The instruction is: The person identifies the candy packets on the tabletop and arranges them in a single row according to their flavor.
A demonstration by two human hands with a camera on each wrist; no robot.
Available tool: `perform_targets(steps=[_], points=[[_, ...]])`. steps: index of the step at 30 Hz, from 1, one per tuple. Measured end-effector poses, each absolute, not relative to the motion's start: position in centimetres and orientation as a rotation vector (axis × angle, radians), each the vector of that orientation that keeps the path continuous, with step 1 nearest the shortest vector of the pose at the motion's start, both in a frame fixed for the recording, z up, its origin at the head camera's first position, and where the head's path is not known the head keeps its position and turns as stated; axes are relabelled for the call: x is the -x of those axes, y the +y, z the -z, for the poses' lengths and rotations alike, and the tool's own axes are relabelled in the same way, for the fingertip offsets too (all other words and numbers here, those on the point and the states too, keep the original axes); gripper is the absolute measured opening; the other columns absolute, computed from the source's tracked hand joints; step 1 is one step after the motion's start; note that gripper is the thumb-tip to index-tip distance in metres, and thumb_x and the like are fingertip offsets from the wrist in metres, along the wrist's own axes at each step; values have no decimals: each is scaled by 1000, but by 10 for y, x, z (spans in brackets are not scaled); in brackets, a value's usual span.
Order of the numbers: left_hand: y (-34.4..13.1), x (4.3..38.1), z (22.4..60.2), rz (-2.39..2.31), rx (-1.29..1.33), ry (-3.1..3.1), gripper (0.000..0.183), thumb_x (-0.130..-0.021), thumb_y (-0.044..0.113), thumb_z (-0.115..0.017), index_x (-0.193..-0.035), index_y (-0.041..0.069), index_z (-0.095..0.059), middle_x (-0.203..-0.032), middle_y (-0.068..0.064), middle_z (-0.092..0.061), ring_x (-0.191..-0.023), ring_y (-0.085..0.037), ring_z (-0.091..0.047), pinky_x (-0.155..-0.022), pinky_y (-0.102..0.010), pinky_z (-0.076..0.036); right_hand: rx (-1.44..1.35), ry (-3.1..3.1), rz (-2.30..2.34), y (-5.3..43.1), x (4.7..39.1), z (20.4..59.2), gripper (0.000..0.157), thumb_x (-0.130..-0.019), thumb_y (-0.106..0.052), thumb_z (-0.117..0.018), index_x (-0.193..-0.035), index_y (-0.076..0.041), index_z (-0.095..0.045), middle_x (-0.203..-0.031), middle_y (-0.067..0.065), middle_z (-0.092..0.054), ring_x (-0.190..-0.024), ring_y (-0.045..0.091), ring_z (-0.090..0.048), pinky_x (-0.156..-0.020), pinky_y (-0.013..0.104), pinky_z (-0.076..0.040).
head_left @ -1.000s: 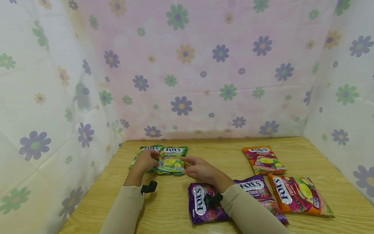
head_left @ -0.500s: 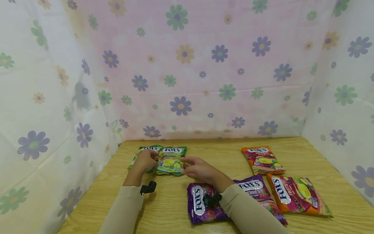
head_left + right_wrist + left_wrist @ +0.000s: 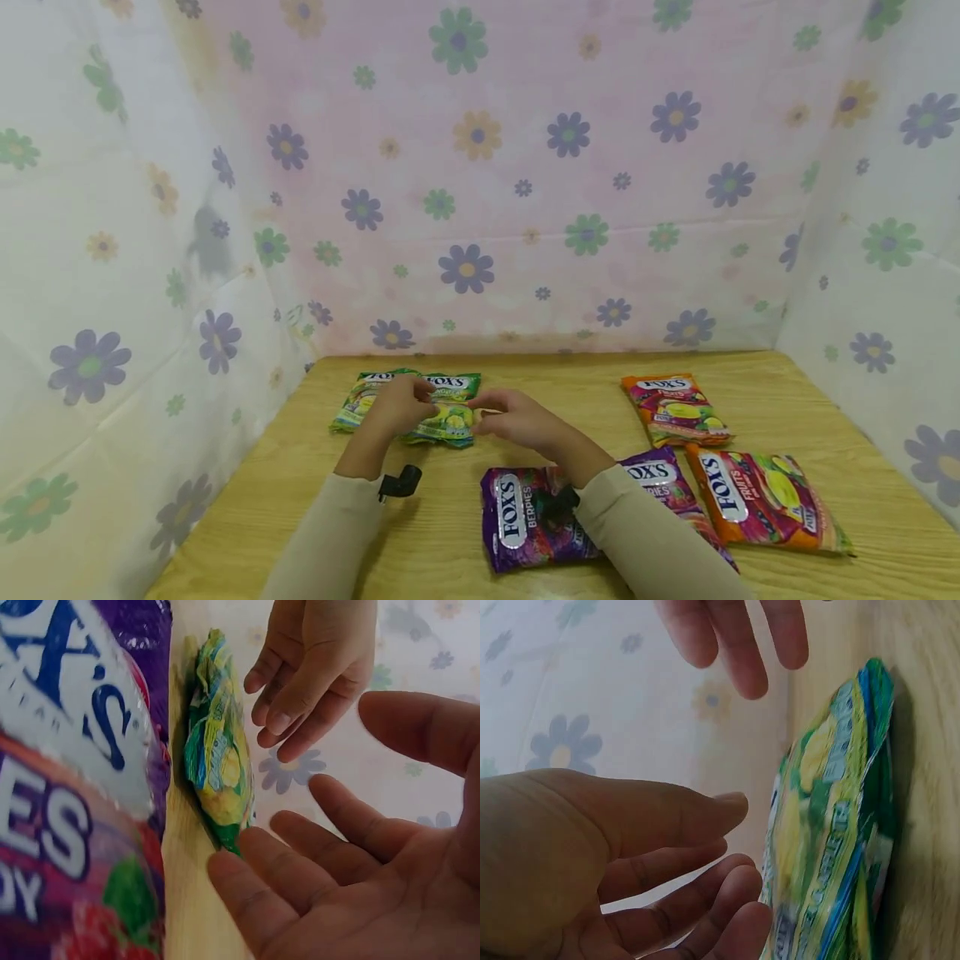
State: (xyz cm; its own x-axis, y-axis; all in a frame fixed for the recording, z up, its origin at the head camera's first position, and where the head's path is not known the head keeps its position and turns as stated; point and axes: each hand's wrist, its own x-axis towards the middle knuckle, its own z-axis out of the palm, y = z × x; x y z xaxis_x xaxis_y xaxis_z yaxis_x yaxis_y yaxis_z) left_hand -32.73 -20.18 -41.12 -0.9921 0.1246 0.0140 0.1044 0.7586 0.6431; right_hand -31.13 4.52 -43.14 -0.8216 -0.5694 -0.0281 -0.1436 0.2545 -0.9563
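Two green candy bags lie side by side at the back left of the table: a left green bag (image 3: pixel 358 406) and a right green bag (image 3: pixel 452 425). Above them hovers my left hand (image 3: pixel 399 408), its fingers loosely bent with nothing between them; it hides part of both bags. My right hand (image 3: pixel 525 423) is just right of the right green bag, fingers spread and relaxed, holding nothing. In the right wrist view a gap shows between both hands and the green bag (image 3: pixel 217 750). The left wrist view has the green bag (image 3: pixel 817 832) beyond the left fingertips.
A purple berries bag (image 3: pixel 517 517) and a second purple bag (image 3: pixel 660 483) lie under and beside the right forearm. Two orange fruits bags, one farther back (image 3: pixel 678 412) and one nearer (image 3: pixel 772 500), lie at the right. A flowered cloth (image 3: pixel 525 250) encloses the table's back and sides.
My left hand has lifted off the green bags and shifted right, uncovering more of the left one. The right hand has moved slightly up and right. The bags stay where they were.
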Motion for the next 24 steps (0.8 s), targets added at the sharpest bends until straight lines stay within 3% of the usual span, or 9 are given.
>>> perform_targets(steps=[5, 13, 17, 24], points=[[-188, 324, 415, -1038, -218, 2904, 35, -93, 16, -76, -126, 5, -72, -110, -8, -70, -96, -24, -66, -79, -41, -58, 676, 2291, 1429, 52, 306, 426, 52, -99, -37, -67, -141, -9, -60, -152, 12, -54, -141, 34, -50, -113, 57, -45], [-167, 311, 419, -942, -405, 2891, 28, -93, 18, -77, -117, 6, -75, -101, -3, -70, -91, -18, -64, -82, -40, -58, 723, 2386, 1318, 73, 297, 418, 38, -99, -29, -67, -133, -11, -67, -138, 10, -65, -129, 29, -60, -109, 53, -49], [-159, 303, 418, -988, -468, 2831, 29, -94, 20, -75, -119, 6, -75, -103, -2, -69, -93, -18, -64, -79, -38, -58, 743, 2365, 1283, 89, 294, 416, 36, -100, -25, -65, -131, -6, -67, -132, 13, -68, -117, 24, -65, -100, 49, -55], [-150, 292, 419, -1090, -596, 2668, 31, -98, 22, -72, -122, 3, -73, -105, -2, -71, -90, -16, -66, -73, -33, -58, 827, 2363, 1206, 116, 288, 419, 35, -103, -24, -63, -130, -4, -68, -127, 12, -70, -111, 23, -68, -99, 49, -56]])
